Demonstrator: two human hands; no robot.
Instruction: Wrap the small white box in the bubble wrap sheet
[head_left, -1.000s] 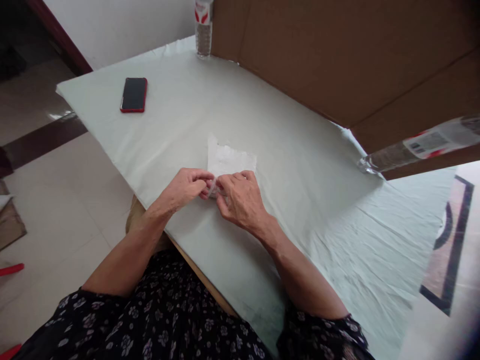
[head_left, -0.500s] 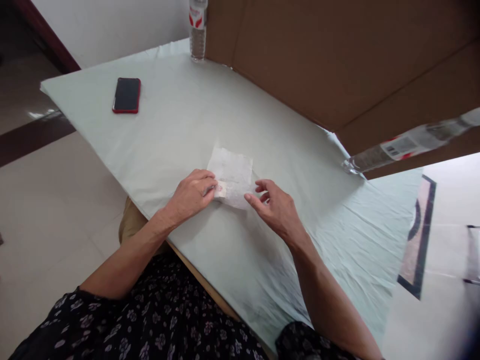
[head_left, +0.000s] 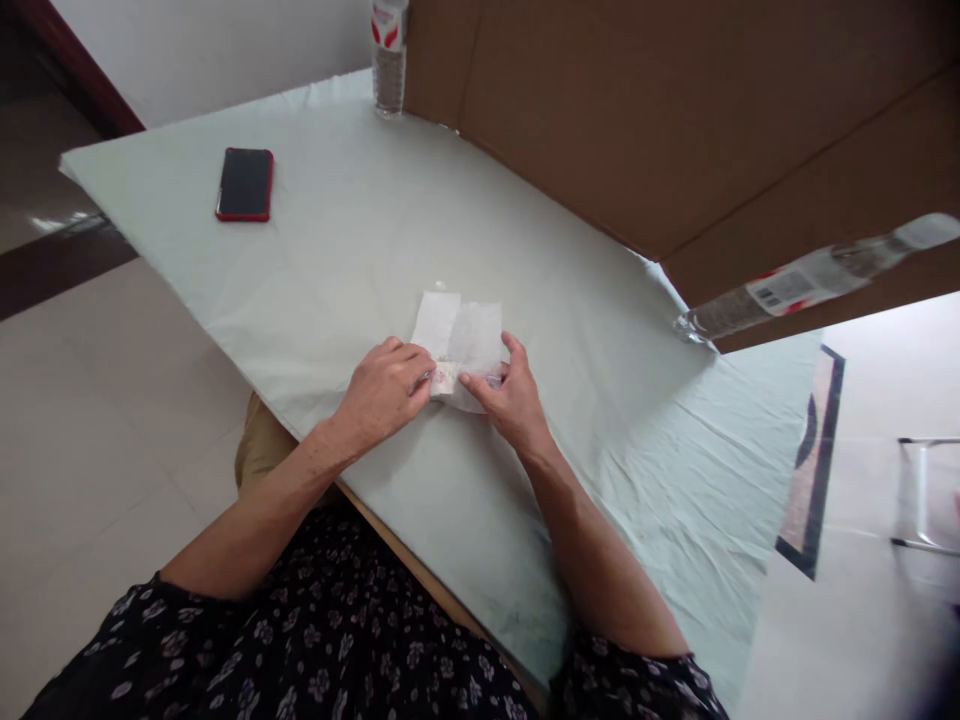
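Note:
A thin white sheet of paper [head_left: 478, 332], creased down its length, lies on the cloth-covered table in front of me. On its near edge sits a small whitish block [head_left: 444, 378] with faint reddish marks. My left hand [head_left: 384, 390] pinches the block's left end between thumb and fingers. At the paper's right side, my right hand [head_left: 513, 396] has its thumb across the near part and its fingers behind the sheet, closed on it. The thumb tip is close to the block's right end. Part of the paper's right edge is hidden by that hand.
A phone [head_left: 245, 185] in a red case lies at the far left of the pale green tablecloth [head_left: 322, 240]. One clear bottle [head_left: 388, 60] stands at the back; another bottle [head_left: 802, 285] is by the right end of the large brown cardboard [head_left: 637, 110].
My right hand has moved left and closed on the paper's right side. The sheet now shows a raised fold. My left hand stays at the block. The view has shifted slightly.

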